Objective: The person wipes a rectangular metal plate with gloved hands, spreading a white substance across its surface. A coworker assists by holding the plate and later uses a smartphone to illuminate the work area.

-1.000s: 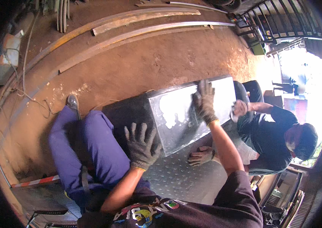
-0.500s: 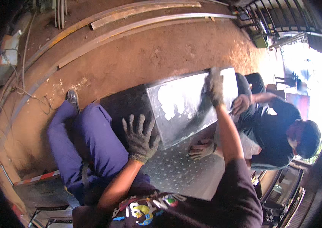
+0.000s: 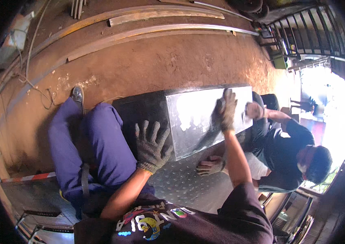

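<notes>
A long, box-shaped piece with a glossy black top panel [image 3: 205, 142] and a matt black side [image 3: 140, 103] lies before me; bright light glares off the top. My left hand [image 3: 152, 146], in a grey knit glove, rests spread against the black side near the panel's left corner. On the panel's right half is my gloved right hand [image 3: 228, 114], fingers close together and slightly blurred. A dark patch shows beside its thumb side; what lies under the fingers is hidden. Under the box a grey tread-patterned metal sheet [image 3: 180, 183] shows.
A co-worker [image 3: 286, 162] in black sits at the right, one blurred hand [image 3: 255, 110] at the panel's right end and a gloved hand [image 3: 212, 166] on the metal sheet. Long metal bars [image 3: 160, 28] lie on the brown ground beyond. A barred metal frame [image 3: 311, 32] stands far right.
My right hand has moved down and slightly left in view, still on the panel. The co-worker's bare hand is nearer the panel's end. My left hand stays spread; the whole view has shifted a little.
</notes>
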Demonstrator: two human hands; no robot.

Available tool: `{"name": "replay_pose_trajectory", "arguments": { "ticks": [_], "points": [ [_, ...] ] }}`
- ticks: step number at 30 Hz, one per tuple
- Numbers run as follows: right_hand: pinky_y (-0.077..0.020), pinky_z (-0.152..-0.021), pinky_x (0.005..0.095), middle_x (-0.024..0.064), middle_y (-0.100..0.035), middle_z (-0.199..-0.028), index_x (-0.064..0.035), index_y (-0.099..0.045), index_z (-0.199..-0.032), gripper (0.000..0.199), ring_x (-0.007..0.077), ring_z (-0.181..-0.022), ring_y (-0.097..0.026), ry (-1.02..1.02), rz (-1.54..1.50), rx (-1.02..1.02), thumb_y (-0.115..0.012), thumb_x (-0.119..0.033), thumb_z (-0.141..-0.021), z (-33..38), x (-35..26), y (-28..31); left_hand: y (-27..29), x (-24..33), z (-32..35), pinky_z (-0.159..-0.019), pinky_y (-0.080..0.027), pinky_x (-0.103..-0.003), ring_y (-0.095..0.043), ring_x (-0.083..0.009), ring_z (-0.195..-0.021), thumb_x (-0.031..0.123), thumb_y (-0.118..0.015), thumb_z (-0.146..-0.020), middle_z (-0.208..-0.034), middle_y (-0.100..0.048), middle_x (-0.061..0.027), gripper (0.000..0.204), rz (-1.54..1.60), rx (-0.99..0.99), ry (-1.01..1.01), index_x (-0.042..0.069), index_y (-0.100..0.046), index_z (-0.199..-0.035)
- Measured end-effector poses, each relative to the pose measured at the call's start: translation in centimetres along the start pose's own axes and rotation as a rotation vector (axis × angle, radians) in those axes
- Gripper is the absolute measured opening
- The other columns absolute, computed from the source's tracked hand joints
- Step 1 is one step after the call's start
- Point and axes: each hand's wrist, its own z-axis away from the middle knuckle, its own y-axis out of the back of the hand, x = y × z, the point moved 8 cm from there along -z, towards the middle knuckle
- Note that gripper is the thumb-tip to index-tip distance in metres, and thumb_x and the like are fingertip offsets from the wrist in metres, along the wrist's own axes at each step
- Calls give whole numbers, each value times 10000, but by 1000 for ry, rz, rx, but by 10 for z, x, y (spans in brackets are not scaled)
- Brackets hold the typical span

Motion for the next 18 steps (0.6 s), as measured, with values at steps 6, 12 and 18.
{"name": "replay_pose_trajectory", "arguments": {
  "ticks": [6, 12, 18],
  "points": [
    [-94, -1340, 535, 228, -322, -1719, -72, -355, -1661, 677, 443, -1618, -209, 79, 38, 28, -475, -396, -1079, -3, 39, 8, -3, 8, -10, -1216, -166, -783, -333, -546, -1475, 431, -745, -826, -1547, -459, -228, 690, 16, -35, 13, 150, -625, -1445],
    [-61, -1344, 521, 206, -252, -1756, -85, -337, -1673, 652, 424, -1634, -179, 283, 111, -75, -446, -378, -1101, 30, -38, -16, 8, 0, -4, -1225, -171, -768, -339, -540, -1474, 433, -727, -838, -1532, -477, -232, 664, 9, -16, 31, 153, -642, -1434],
    [-154, -1310, 540, 221, -384, -1689, -45, -375, -1645, 615, 450, -1592, -265, -248, 30, 164, -378, -389, -1136, -16, 81, 7, -4, 12, -9, -1211, -170, -790, -333, -567, -1464, 438, -713, -844, -1548, -451, -232, 681, 68, -20, 7, 155, -619, -1456]
  ]
}}
